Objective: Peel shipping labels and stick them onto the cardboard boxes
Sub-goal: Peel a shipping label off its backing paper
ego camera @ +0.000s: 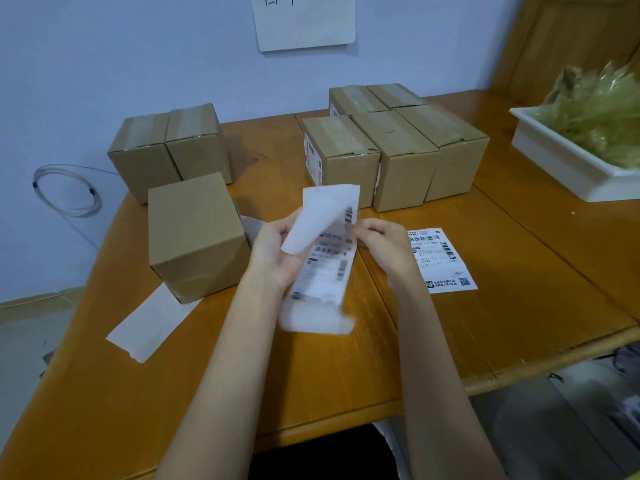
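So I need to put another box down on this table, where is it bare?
Bare wood lies along the near edge of the table, below the backing strip. Another patch sits between the loose shipping label and the white tray. The far middle is crowded with cardboard boxes, and both hands fill the centre.

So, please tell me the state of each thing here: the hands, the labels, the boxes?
Left hand: gripping the label strip.
Right hand: pinching the strip's edge.
Label strip: in the air, backing partly peeled.
Spare label: flat on the table, printed side up.
Near box: closed, no label visible.
Box group: taped shut, one shows a label.
Backing sheet: lying blank on the table.
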`<state>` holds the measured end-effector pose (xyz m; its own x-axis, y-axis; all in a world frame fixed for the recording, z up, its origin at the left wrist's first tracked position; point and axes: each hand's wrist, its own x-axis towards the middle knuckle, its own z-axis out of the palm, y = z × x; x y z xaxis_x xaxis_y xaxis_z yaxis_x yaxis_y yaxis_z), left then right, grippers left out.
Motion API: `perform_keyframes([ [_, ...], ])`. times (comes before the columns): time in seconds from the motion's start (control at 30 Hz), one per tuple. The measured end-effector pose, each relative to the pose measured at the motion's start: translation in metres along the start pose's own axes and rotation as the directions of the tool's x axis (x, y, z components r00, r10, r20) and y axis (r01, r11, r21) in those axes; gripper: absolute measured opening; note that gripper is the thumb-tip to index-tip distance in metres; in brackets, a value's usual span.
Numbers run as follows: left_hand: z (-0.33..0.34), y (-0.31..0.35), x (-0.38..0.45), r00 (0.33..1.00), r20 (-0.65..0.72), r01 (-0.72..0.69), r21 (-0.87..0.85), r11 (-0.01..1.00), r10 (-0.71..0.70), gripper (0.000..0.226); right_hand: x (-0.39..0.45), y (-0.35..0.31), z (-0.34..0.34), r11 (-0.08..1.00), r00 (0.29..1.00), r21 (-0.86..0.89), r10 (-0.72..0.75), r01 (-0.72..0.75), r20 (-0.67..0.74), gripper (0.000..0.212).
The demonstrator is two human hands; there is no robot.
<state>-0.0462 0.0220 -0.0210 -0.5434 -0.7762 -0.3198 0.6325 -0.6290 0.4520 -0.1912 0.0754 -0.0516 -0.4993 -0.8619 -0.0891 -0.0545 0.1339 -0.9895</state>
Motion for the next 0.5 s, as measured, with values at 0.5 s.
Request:
perform_keyframes([
  [0.5,0.013,0.001,0.026,0.805,0.222,-0.453,0.828,0.33,0.55,0.03,0.006,0.001,0.003,0.955,0.976,-0.267,-0.171,0.13,-0.136,0.012],
])
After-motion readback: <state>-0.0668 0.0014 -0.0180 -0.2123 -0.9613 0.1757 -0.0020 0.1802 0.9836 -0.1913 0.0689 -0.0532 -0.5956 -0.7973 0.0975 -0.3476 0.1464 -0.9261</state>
